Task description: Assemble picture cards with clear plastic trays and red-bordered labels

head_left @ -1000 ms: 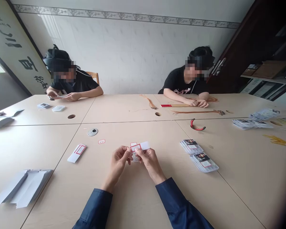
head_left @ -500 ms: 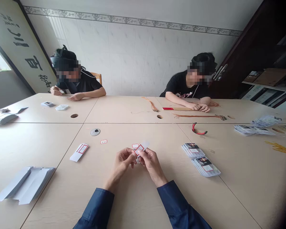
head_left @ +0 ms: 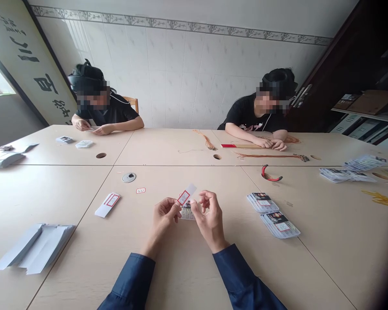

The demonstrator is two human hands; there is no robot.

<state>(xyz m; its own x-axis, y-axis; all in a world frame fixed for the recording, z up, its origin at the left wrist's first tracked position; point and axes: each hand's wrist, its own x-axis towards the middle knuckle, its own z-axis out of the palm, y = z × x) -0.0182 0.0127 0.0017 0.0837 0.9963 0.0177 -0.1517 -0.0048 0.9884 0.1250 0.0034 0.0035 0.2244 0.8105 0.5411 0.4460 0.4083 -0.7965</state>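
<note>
The left hand (head_left: 163, 224) pinches a white paper strip (head_left: 190, 188) between thumb and fingers, tilted up to the right, with a red-bordered label (head_left: 183, 197) on it. The right hand (head_left: 210, 216) is just beside it, half-open and not touching. Below, a printed packet (head_left: 187, 213), seemingly plastic, lies partly hidden on the surface (head_left: 187, 275).

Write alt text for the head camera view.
A person's left hand pinches a white paper strip with a red-bordered label above a table, while the right hand hovers open beside a small packet. Two co-workers sit opposite.
</note>
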